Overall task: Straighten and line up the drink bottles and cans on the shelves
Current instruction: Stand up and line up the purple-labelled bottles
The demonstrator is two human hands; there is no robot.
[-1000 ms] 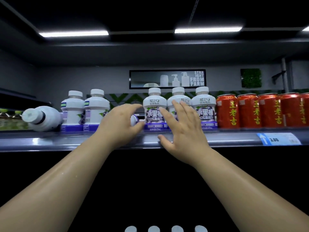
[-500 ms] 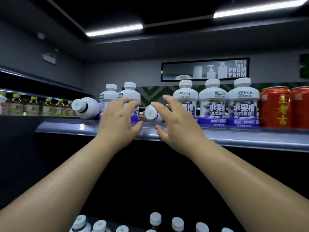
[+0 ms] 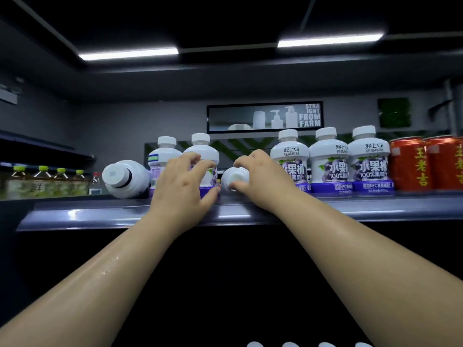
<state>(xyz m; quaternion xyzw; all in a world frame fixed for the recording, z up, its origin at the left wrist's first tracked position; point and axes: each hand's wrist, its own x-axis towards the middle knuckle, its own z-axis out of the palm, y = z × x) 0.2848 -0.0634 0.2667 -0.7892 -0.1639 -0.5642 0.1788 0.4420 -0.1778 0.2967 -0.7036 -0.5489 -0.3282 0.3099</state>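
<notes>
Strip lights (image 3: pixel 127 53) glow over a dim store aisle where a glossy grey shelf (image 3: pixel 75 216) carries white juice bottles and red cans (image 3: pixel 408 164). A person reaches up with both bare arms. The left hand (image 3: pixel 183 194) wraps an upright bottle (image 3: pixel 204 151), fingers curled across its body and thumb down at its purple base. Just beside it, the right hand (image 3: pixel 265 179) curls over a tipped bottle (image 3: pixel 234 180) that lies on the shelf with its cap toward the camera. The two hands are near each other but apart. A second fallen bottle (image 3: pixel 125 179) lies at the row's left end, cap forward, just beside an upright neighbour (image 3: pixel 162 156). Three labelled bottles (image 3: pixel 328 159) stand in line to the right, next to the cans. Green-capped bottles (image 3: pixel 47 181) sit blurred on a far shelf at left, and a "Straight From Farm" sign (image 3: pixel 265 117) hangs on the back wall.
</notes>
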